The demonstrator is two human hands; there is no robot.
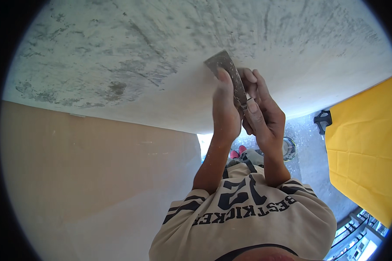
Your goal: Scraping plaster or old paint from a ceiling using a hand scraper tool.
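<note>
A putty knife [237, 84] with a flat, dust-speckled metal blade is up in front of the wall. My left hand [226, 111] is closed at the blade, its thumb lying near the broad end. At the narrow neck, my right hand [268, 119] has its thumb pressed on the knife, with fingers partly bent behind it. Most of the handle is hidden by my hands. Behind the blade spreads the wall [178, 93], smooth and whitish near my hands, with rough grey patches above and to the left. Whether the blade touches the wall I cannot tell.
A beige wall panel [96, 165] stands on the left. Below my right forearm, a round bucket [288, 148] sits on the dusty grey floor [309, 152]. A yellow sheet [366, 152] hangs at the right, beside a black object [322, 122] of unclear kind.
</note>
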